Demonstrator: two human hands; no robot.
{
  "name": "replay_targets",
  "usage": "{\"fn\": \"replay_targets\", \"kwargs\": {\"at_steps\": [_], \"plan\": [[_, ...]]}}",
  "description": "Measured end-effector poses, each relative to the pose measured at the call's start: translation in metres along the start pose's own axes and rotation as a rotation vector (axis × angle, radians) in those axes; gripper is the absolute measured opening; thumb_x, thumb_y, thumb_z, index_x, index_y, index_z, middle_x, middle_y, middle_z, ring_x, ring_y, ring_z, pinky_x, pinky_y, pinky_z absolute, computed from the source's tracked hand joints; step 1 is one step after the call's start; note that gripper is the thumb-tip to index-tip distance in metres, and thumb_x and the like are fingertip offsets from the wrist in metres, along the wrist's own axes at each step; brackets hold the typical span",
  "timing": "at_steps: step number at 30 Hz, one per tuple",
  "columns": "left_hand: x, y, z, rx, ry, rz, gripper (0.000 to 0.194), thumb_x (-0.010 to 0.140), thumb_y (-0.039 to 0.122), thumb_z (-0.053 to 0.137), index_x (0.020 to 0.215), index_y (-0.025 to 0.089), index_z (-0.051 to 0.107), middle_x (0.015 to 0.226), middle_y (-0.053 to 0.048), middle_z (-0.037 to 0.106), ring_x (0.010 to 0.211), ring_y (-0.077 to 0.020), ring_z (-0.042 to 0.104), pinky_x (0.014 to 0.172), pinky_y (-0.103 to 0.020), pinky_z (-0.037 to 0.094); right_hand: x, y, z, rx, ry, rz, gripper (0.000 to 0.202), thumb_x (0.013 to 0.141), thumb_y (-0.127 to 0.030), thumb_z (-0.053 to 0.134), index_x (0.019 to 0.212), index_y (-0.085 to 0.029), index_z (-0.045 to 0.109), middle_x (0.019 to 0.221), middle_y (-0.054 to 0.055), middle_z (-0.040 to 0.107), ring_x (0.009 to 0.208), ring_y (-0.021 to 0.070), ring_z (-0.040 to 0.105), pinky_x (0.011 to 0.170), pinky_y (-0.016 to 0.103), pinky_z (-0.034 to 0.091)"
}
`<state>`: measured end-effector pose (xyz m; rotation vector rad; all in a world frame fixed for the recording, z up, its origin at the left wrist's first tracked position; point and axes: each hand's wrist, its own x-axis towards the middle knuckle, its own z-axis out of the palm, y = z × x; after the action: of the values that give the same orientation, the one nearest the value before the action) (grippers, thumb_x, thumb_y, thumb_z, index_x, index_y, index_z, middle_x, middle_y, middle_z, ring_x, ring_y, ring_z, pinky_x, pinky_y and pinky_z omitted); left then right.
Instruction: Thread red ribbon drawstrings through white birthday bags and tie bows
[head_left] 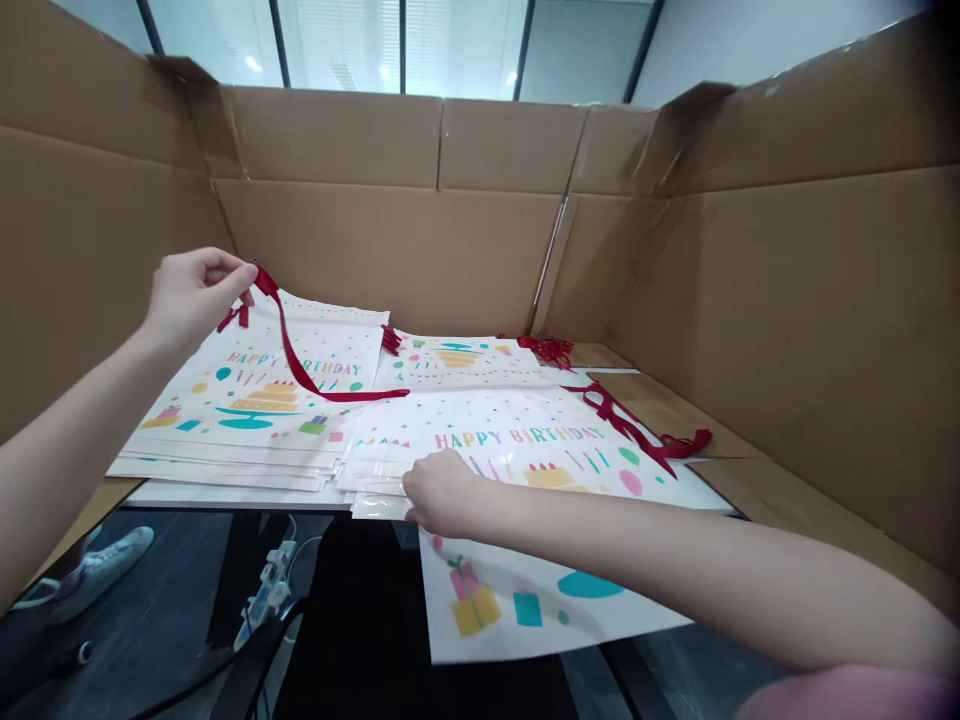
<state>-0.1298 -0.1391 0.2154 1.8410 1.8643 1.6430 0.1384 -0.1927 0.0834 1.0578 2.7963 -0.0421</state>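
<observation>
Ribbon point(301, 374) slants down rightward; top possibly folded.

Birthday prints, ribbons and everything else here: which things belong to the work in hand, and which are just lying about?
Seemingly part of the work:
- red ribbon held by the left hand
- HAPPY BIRTHDAY print at the right hand
- left print stack
- loose ribbons at right

Probably just around:
- power strip, low down
- cardboard walls
</observation>
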Motion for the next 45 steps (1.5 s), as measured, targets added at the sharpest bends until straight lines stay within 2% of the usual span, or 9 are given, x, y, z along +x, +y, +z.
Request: {"fn": "replay_targets", "kwargs": {"at_steps": [3, 7, 10, 15, 22, 30, 37, 40, 45], "plan": [[0.001, -0.007, 0.009, 0.009, -0.039, 0.007, 0.021, 0.077, 0.034, 0.060, 0.087, 0.016, 0.064, 0.064, 0.001, 0.060, 0.049, -0.0055, 0.043, 0.045, -0.018, 0.031, -0.012, 0.018, -0.001, 0.020, -0.042, 0.038, 0.039, 0.084, -0.046, 0.056, 0.101, -0.013, 0.067, 0.097, 0.018, 0.066, 0.091, 0.0329, 0.063, 0.071, 0.041, 0.050], [0.003, -0.017, 0.021, 0.081, -0.070, 0.012, 0.023, 0.079, 0.038, 0.059, 0.085, 0.017, 0.065, 0.065, 0.001, 0.061, 0.053, -0.0068, 0.042, 0.047, -0.019, 0.031, -0.019, 0.054, 0.016, 0.070, 0.058, 0.006, 0.075, 0.075, -0.058, 0.062, 0.137, -0.019, 0.045, 0.129, 0.019, 0.050, 0.114, 0.0369, 0.049, 0.087, 0.050, 0.044], [0.005, -0.020, 0.028, 0.153, -0.126, 0.002, 0.024, 0.079, 0.042, 0.059, 0.084, 0.019, 0.066, 0.065, 0.002, 0.061, 0.051, -0.0066, 0.040, 0.045, -0.020, 0.028, -0.019, 0.073, 0.033, 0.147, 0.098, -0.035, 0.087, 0.075, -0.069, 0.054, 0.145, -0.020, 0.034, 0.142, 0.020, 0.037, 0.124, 0.0389, 0.039, 0.096, 0.055, 0.036], [0.008, -0.018, 0.043, 0.175, -0.233, 0.009, 0.022, 0.079, 0.041, 0.059, 0.082, 0.020, 0.066, 0.064, 0.002, 0.061, 0.057, -0.0083, 0.046, 0.048, -0.019, 0.031, 0.008, 0.088, 0.029, 0.273, 0.171, -0.020, 0.062, 0.087, -0.053, 0.049, 0.138, -0.019, 0.043, 0.133, 0.016, 0.048, 0.118, 0.0317, 0.046, 0.094, 0.047, 0.039], [0.019, -0.013, 0.067, 0.149, -0.268, 0.069, 0.024, 0.078, 0.045, 0.057, 0.077, 0.021, 0.064, 0.060, 0.000, 0.060, 0.055, -0.0114, 0.050, 0.049, -0.022, 0.030, 0.097, 0.115, 0.031, 0.322, 0.258, -0.158, 0.040, 0.091, -0.035, 0.046, 0.124, -0.013, 0.053, 0.128, 0.015, 0.053, 0.118, 0.0273, 0.047, 0.093, 0.042, 0.037], [0.045, -0.001, 0.081, 0.087, -0.208, 0.171, 0.021, 0.081, 0.038, 0.058, 0.077, 0.019, 0.064, 0.060, 0.002, 0.059, 0.049, -0.0065, 0.044, 0.048, -0.020, 0.030, 0.153, 0.123, 0.042, 0.370, 0.380, -0.214, 0.026, 0.092, -0.030, 0.046, 0.106, -0.017, 0.064, 0.102, 0.009, 0.064, 0.099, 0.0213, 0.052, 0.084, 0.036, 0.032], [0.064, 0.012, 0.101, 0.042, -0.134, 0.219, 0.019, 0.081, 0.034, 0.059, 0.076, 0.017, 0.065, 0.059, 0.002, 0.058, 0.051, -0.0064, 0.050, 0.050, -0.018, 0.037, 0.191, 0.151, 0.029, 0.760, 0.579, -0.196, 0.015, 0.084, -0.014, 0.050, 0.081, -0.014, 0.064, 0.085, 0.004, 0.065, 0.081, 0.0136, 0.055, 0.076, 0.024, 0.040], [0.068, 0.017, 0.110, 0.063, -0.141, 0.202, 0.019, 0.081, 0.033, 0.058, 0.076, 0.016, 0.065, 0.059, 0.002, 0.058, 0.054, -0.0071, 0.053, 0.051, -0.017, 0.037, 0.203, 0.166, 0.020, 0.811, 0.400, -0.229, 0.016, 0.080, -0.009, 0.051, 0.087, -0.014, 0.065, 0.091, 0.005, 0.065, 0.081, 0.0127, 0.056, 0.074, 0.023, 0.042], [0.076, 0.019, 0.126, 0.047, -0.207, 0.261, 0.017, 0.083, 0.031, 0.057, 0.077, 0.018, 0.065, 0.062, 0.003, 0.059, 0.057, -0.0078, 0.056, 0.050, -0.017, 0.034, 0.224, 0.175, 0.013, 0.723, 0.008, -0.481, 0.019, 0.076, -0.008, 0.058, 0.091, -0.016, 0.067, 0.088, 0.004, 0.062, 0.077, 0.0122, 0.055, 0.068, 0.021, 0.043]]}}
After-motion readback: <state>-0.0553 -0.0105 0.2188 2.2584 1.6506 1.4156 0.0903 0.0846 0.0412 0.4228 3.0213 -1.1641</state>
